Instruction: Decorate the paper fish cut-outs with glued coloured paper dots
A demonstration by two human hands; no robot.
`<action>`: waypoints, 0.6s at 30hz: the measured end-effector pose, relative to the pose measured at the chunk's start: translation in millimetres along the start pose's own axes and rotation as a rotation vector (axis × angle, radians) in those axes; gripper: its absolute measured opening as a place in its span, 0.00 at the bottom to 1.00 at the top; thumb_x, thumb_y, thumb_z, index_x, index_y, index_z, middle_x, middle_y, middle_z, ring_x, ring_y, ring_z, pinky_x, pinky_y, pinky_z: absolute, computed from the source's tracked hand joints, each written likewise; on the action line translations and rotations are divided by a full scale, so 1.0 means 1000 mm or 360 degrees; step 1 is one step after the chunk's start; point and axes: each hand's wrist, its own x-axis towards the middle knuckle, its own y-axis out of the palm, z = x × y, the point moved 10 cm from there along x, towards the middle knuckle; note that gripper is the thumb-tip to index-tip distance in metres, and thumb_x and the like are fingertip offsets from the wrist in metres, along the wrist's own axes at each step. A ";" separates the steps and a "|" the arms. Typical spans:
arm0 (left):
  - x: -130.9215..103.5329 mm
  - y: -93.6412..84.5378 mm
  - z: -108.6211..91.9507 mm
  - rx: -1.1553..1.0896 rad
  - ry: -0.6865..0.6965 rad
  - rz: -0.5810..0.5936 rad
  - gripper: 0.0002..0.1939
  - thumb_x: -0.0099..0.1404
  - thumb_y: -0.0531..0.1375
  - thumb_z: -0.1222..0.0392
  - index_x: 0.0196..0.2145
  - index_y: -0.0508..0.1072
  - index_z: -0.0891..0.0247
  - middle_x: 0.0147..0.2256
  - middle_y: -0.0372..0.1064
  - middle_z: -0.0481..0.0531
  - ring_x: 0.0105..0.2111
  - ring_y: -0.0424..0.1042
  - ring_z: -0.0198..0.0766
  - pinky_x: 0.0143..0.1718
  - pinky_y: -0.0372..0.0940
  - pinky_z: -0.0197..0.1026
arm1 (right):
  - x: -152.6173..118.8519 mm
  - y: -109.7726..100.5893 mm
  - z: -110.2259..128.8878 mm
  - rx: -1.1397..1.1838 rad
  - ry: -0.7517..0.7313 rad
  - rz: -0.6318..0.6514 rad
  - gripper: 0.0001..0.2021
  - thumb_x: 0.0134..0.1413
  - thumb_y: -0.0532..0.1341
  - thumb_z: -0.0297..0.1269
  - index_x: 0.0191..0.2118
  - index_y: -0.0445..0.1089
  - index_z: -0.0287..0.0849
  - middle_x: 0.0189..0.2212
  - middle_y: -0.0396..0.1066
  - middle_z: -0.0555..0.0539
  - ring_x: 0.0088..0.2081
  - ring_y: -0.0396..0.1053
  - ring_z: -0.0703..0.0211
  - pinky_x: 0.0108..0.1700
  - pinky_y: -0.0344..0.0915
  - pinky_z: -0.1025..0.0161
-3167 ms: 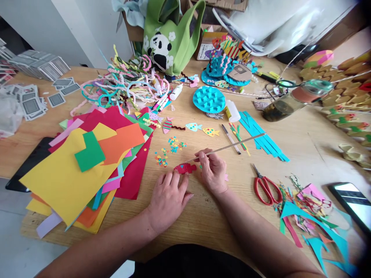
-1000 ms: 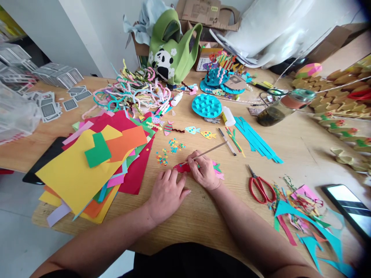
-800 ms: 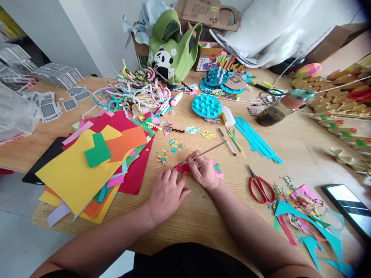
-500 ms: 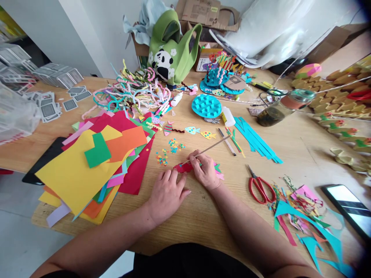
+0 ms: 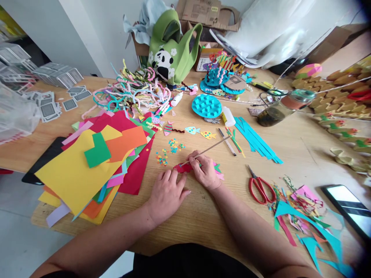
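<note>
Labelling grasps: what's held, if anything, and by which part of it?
Right hand: thin stick, pinched nearer the tip at the red paper fish than the far end. Left hand: no closed grip, fingers at the fish's edge.

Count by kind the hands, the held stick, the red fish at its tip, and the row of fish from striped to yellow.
Left hand and right hand: 2
Held stick: 1
Red fish: 1
Striped fish, pale blue fish, yellow fish: 3
Total: 7

I have open tabletop point(image 5: 185, 220) to draw my left hand point(image 5: 166, 193) and right hand point(image 5: 204, 170) back. Farther out, the paper stack point(image 5: 72, 170) blocks the left and the red scissors point(image 5: 257, 179) the right; loose paper dots point(image 5: 173, 146) lie ahead of the left.
</note>
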 end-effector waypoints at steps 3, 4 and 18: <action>0.000 0.000 0.000 -0.0005 0.0005 -0.0003 0.24 0.67 0.60 0.48 0.55 0.70 0.63 0.45 0.65 0.61 0.45 0.64 0.51 0.43 0.63 0.51 | 0.000 0.001 0.001 0.0006 -0.0035 0.0008 0.13 0.65 0.50 0.35 0.30 0.66 0.44 0.27 0.70 0.47 0.28 0.69 0.59 0.33 0.65 0.62; 0.000 0.000 0.000 -0.0006 0.0005 -0.0003 0.24 0.67 0.60 0.48 0.55 0.70 0.63 0.45 0.65 0.61 0.45 0.64 0.51 0.43 0.63 0.51 | 0.000 0.002 0.001 0.0004 -0.0043 0.0014 0.13 0.64 0.50 0.35 0.30 0.66 0.44 0.27 0.70 0.47 0.28 0.69 0.59 0.33 0.65 0.62; 0.000 0.000 0.000 -0.0013 0.0006 -0.0003 0.23 0.67 0.59 0.48 0.55 0.70 0.63 0.45 0.65 0.61 0.45 0.63 0.51 0.43 0.62 0.51 | 0.000 -0.001 0.001 0.0019 -0.0050 -0.0011 0.12 0.64 0.50 0.33 0.29 0.66 0.44 0.27 0.69 0.48 0.28 0.68 0.61 0.33 0.64 0.64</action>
